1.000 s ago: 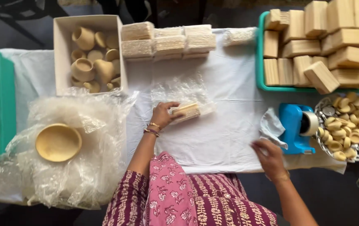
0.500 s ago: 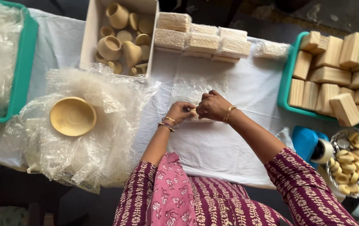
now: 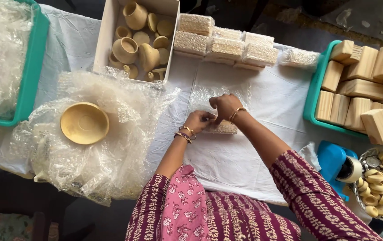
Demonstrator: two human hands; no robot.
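My left hand (image 3: 199, 121) and my right hand (image 3: 224, 106) meet over a small block wrapped in bubble wrap (image 3: 223, 128) on the white cloth (image 3: 236, 156). Both hands press and hold the wrapped block, fingers bent on its top edge. A loose piece of bubble wrap (image 3: 200, 96) lies under and behind the hands. Most of the block is hidden by my fingers.
Wrapped blocks (image 3: 225, 42) are stacked at the back. A white box of wooden cups (image 3: 135, 38) stands back left, a wooden bowl (image 3: 84, 122) on a heap of bubble wrap at left. A green tray of wooden blocks (image 3: 365, 85) stands right, with a blue tape dispenser (image 3: 339, 163) and a basket of small wooden pieces (image 3: 381, 185).
My right hand came in from the right side of the table and joined my left hand on the wrapped block. The view shifted left.
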